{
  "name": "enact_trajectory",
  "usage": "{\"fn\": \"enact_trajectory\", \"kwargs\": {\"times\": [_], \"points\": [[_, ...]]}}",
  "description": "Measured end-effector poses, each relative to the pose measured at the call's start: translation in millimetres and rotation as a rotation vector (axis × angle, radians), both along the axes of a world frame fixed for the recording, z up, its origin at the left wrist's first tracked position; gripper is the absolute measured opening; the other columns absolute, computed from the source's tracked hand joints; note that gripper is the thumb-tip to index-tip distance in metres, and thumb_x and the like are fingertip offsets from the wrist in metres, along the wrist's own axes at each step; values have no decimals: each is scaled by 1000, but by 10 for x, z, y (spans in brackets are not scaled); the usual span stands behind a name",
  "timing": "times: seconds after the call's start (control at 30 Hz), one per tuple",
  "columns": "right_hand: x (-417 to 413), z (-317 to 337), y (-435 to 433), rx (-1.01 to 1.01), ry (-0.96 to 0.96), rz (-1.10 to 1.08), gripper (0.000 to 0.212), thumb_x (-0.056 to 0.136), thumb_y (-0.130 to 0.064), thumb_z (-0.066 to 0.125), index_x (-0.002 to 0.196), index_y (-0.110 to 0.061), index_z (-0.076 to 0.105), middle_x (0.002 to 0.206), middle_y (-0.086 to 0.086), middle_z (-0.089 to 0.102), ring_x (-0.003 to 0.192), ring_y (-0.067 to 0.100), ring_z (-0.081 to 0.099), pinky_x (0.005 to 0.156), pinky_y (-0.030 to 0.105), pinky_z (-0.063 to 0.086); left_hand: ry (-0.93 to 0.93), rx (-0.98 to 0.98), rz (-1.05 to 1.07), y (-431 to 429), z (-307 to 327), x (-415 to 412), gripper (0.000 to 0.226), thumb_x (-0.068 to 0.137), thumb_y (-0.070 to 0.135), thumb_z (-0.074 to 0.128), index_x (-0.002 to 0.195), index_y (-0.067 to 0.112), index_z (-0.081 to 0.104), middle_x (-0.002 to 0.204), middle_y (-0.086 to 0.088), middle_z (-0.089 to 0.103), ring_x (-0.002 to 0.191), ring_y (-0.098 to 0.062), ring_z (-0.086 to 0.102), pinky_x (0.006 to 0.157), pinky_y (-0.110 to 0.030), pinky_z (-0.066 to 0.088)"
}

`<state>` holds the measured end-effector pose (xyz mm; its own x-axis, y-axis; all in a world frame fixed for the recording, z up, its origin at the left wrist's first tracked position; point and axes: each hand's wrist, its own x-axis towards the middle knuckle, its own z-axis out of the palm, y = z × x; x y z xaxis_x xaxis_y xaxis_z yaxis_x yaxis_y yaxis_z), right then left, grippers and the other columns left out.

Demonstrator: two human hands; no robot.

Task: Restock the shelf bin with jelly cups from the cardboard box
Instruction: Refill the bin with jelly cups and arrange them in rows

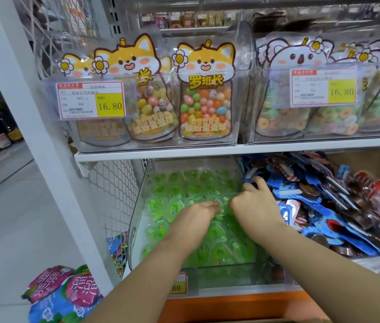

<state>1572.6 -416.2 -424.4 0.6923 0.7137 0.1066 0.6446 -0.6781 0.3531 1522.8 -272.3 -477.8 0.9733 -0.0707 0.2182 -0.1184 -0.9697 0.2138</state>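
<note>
A clear plastic shelf bin [137, 217] on the lower shelf holds several green jelly cups [184, 183] lying in rows. Both my hands reach into it from below. My left hand [196, 214] lies over the middle of the pile, and its curled fingertips pinch the rim of one jelly cup [221, 209]. My right hand [256, 201] rests palm down on the cups by the bin's right wall, with its fingers reaching toward the back. A thin tan strip [266, 321] shows at the bottom edge of the view; I cannot tell whether it is the cardboard box.
To the right, a bin is piled with blue and red wrapped sweets [312, 206]. The shelf board [161, 155] above carries clear bins of candy bags [205, 101] with price tags. A white upright post [44, 159] stands on the left. Pink and blue packs [63, 290] lie at the lower left.
</note>
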Motion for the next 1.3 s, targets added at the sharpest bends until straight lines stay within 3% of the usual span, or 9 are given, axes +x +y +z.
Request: {"fn": "enact_trajectory", "kwargs": {"times": [0.07,0.13,0.2,0.33,0.4,0.47,0.57,0.83,1.3], "points": [[-56,4,41,55,-38,-4,14,62,-5,74,67,-15,64,65,8,64,87,25,58,102,48,33,-7,-23,4,25,-35,11,55,88,-6,50,136,20,50,148,5,39,132,-15,43,111,-26,31],[-23,-57,11,128,-50,27,38,21,-1,84,37,-14,52,33,4,42,55,25,56,81,48,48,-15,-28,-1,37,-46,14,57,87,-7,51,136,21,50,148,6,40,131,-15,44,111,-25,32],[10,-153,-40,159,-60,47,44,11,2,80,31,-15,46,30,0,31,48,25,52,81,44,40,-27,-31,-15,38,-17,-7,58,87,-8,52,137,21,50,148,6,40,133,-14,43,112,-23,28],[-88,-107,-21,182,-37,82,32,26,-9,84,44,-18,59,45,-1,51,52,24,53,73,36,32,-66,-9,8,128,100,-153,52,92,-1,49,140,22,46,149,6,37,137,-11,34,113,-15,12],[-224,-107,-13,169,54,120,26,52,-19,81,75,-20,71,76,0,67,75,24,60,76,33,37,-73,8,62,203,133,-259,52,94,2,48,141,22,43,151,7,33,140,-10,29,112,-14,7],[-306,-177,11,138,158,155,39,82,-16,59,122,-18,58,124,3,56,113,25,50,92,32,35,-43,46,150,265,153,-385,52,95,6,46,144,21,37,155,4,26,143,-12,23,114,-19,8],[-355,-206,54,97,204,125,56,89,-8,48,142,-14,34,149,7,31,133,25,32,104,34,28,62,122,225,277,181,-552,54,100,17,41,150,20,21,159,0,11,146,-15,13,116,-27,2],[-318,-249,163,38,226,75,66,90,-9,46,149,-12,18,156,8,17,140,24,23,114,39,16,275,127,227,220,163,-525,55,103,33,28,151,27,3,159,2,-9,146,-16,-5,118,-39,-5],[-331,-257,91,151,273,42,66,93,-20,45,150,-14,13,159,7,6,145,19,9,117,35,5,327,133,260,168,139,-488,59,102,42,22,151,25,-6,157,1,-17,145,-17,-13,118,-43,-9]]}}
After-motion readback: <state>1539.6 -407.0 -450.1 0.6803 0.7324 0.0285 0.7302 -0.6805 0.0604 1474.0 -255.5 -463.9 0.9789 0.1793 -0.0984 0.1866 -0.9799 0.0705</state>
